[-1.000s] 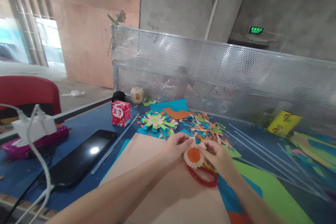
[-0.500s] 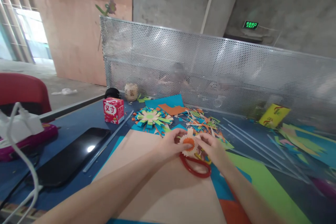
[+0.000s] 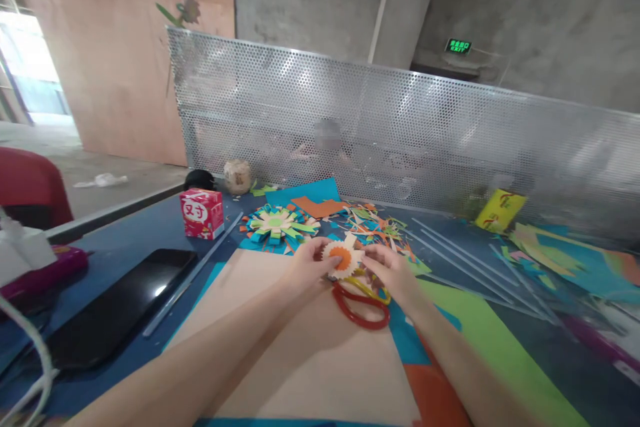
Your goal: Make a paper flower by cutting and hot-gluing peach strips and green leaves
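A small paper flower with an orange centre and a cream, notched rim is in my left hand, its thumb pressed on the orange middle. One cream strip sticks up from the flower's top. My right hand is closed at the flower's right edge, its fingertips pinching there; part of the grip is hidden. Just below both hands are scissors with red and yellow handles, their blades out of sight. Under them lies a large cream paper sheet.
Behind the hands sit a layered paper flower and a heap of paper scraps. A red box and a phone are at left. Clear sticks lie at right, near a yellow packet. A perforated metal screen bounds the back.
The view has shifted slightly to the right. My hands have turned the small flower a little, so its upright strip leans left to right differently. The yellow scissor handle shows more.
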A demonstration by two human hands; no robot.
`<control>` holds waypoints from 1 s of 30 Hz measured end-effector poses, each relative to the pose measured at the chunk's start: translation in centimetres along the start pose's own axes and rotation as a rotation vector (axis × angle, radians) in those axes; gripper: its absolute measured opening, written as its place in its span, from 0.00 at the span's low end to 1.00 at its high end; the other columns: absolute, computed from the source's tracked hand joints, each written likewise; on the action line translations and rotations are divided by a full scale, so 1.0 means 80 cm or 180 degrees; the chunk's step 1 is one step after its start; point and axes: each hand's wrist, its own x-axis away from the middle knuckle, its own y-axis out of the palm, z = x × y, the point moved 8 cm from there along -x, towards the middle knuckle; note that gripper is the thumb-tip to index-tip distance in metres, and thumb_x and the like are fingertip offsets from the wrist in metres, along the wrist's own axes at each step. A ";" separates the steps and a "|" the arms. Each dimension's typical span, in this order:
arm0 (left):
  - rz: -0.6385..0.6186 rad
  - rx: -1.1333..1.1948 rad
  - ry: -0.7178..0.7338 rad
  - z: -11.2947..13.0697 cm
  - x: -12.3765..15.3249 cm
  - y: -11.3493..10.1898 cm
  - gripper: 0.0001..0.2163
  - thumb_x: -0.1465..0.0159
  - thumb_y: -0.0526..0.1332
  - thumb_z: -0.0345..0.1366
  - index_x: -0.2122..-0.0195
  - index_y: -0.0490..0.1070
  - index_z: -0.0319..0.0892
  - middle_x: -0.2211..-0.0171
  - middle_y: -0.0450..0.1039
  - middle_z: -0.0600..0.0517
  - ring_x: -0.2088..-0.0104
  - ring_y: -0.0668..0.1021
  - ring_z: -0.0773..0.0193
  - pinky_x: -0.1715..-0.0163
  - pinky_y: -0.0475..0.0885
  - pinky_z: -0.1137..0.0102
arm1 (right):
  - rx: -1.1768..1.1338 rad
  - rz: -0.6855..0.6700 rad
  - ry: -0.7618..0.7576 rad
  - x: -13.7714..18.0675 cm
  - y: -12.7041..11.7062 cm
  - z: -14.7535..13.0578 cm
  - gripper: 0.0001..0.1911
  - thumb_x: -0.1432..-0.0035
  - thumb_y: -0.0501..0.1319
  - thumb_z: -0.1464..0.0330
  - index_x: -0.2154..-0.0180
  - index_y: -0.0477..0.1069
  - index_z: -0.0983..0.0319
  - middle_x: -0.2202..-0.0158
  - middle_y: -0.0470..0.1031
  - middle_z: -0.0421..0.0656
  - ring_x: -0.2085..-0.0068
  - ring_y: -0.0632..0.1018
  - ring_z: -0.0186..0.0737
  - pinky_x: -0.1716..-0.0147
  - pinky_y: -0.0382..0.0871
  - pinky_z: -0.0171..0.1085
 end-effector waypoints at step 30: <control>-0.0435 -0.0073 0.0091 -0.005 0.001 0.012 0.14 0.53 0.65 0.39 0.69 0.66 0.37 0.71 0.72 0.49 0.71 0.75 0.63 0.69 0.69 0.69 | 0.0514 0.0235 -0.0295 0.003 -0.010 -0.025 0.15 0.53 0.58 0.56 0.75 0.69 0.62 0.83 0.68 0.38 0.84 0.64 0.30 0.84 0.60 0.32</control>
